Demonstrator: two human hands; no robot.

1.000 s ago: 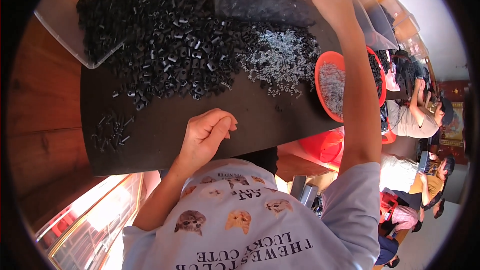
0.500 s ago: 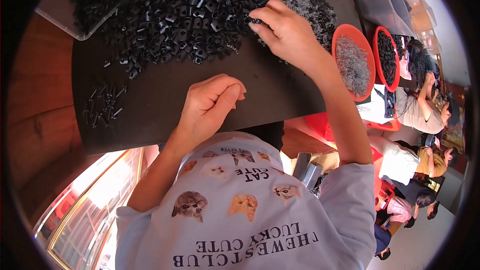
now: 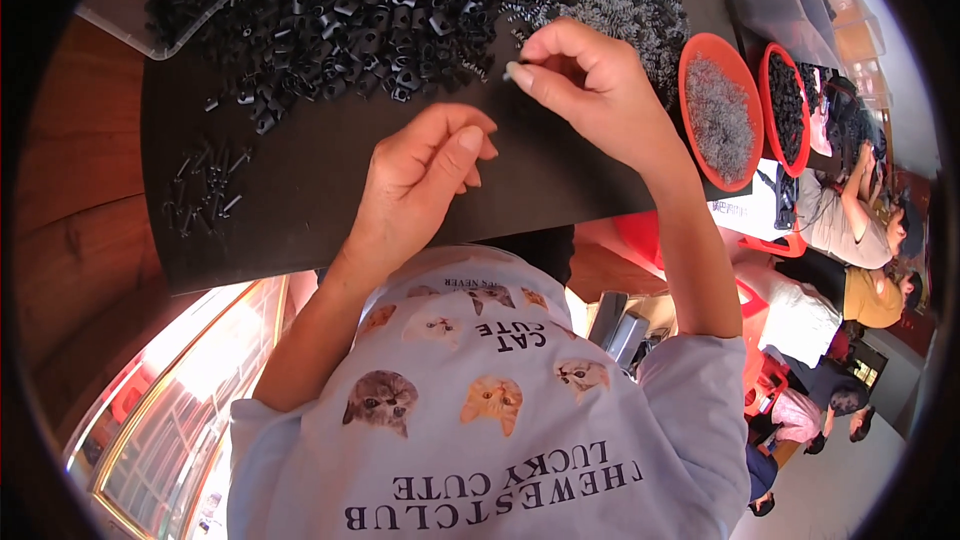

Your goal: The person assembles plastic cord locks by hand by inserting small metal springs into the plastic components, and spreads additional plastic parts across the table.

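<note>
My left hand is closed over the near part of the dark table, thumb laid against the curled fingers. Whatever it may hold is hidden. To its right, my right hand pinches thumb and forefinger together just short of the small springs; anything between the tips is too small to make out. Beyond both hands spreads a heap of short black plastic tube-like parts, with holes in their sides. Loose metal springs lie in a pile right beside it.
Several small dark pins lie at the table's left. An orange-red bowl of springs and a red bowl of black parts stand at the right. Clear plastic bins are behind them. Other people sit farther right.
My right hand has drawn back from the edge of the heap, toward me, its fingertips still together. My left hand stays closed and has shifted slightly.
</note>
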